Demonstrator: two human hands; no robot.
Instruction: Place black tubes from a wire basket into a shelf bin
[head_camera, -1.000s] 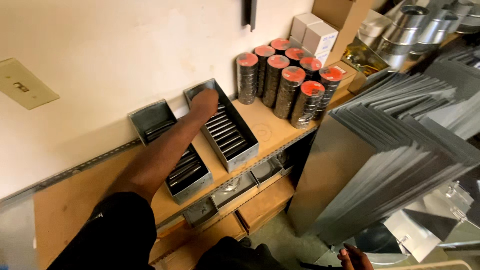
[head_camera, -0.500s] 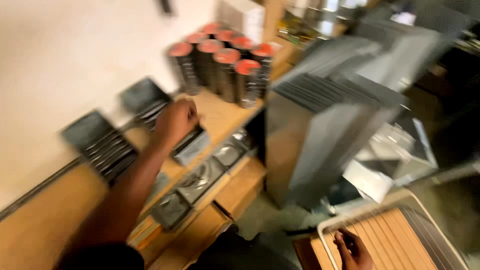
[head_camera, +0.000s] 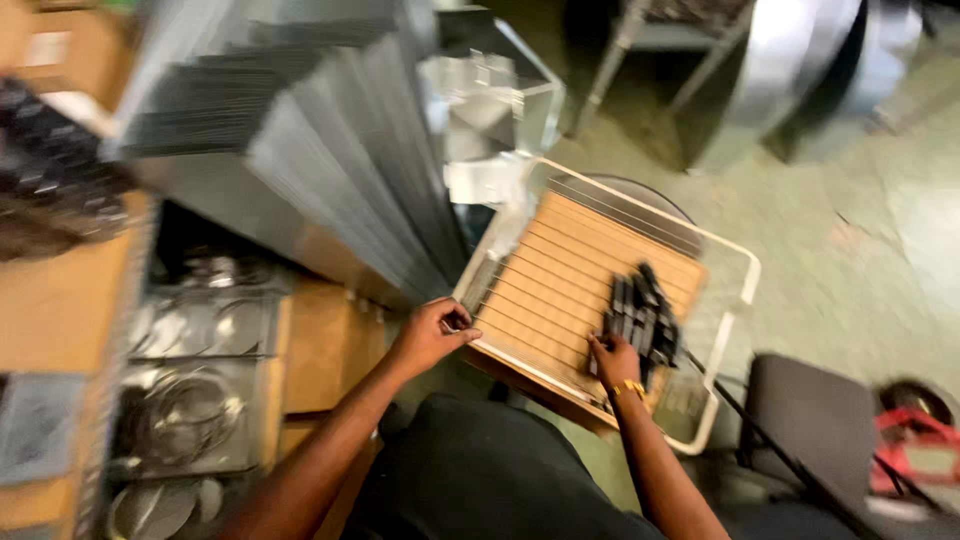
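Note:
My left hand (head_camera: 432, 335) is closed around a small dark metal piece, held at the near left edge of a white wire basket (head_camera: 738, 262). A brown cardboard sheet (head_camera: 560, 280) lines the basket. On it lies a pile of dark metal clips (head_camera: 642, 312). My right hand (head_camera: 612, 357) rests on the near end of that pile, fingers bent onto the pieces; whether it grips one I cannot tell. A gold band sits on that wrist.
A tall stack of grey sheet-metal pieces (head_camera: 330, 150) leans left of the basket. Wooden shelves (head_camera: 330, 345) with trays of round metal parts (head_camera: 190, 400) are at lower left. A dark stool (head_camera: 815, 410) and a red object (head_camera: 920, 440) stand on the green floor at right.
My view has swung from the bench down to the basket. My left hand left the trays on the bench and came down to the basket's edge, closed on a small piece.

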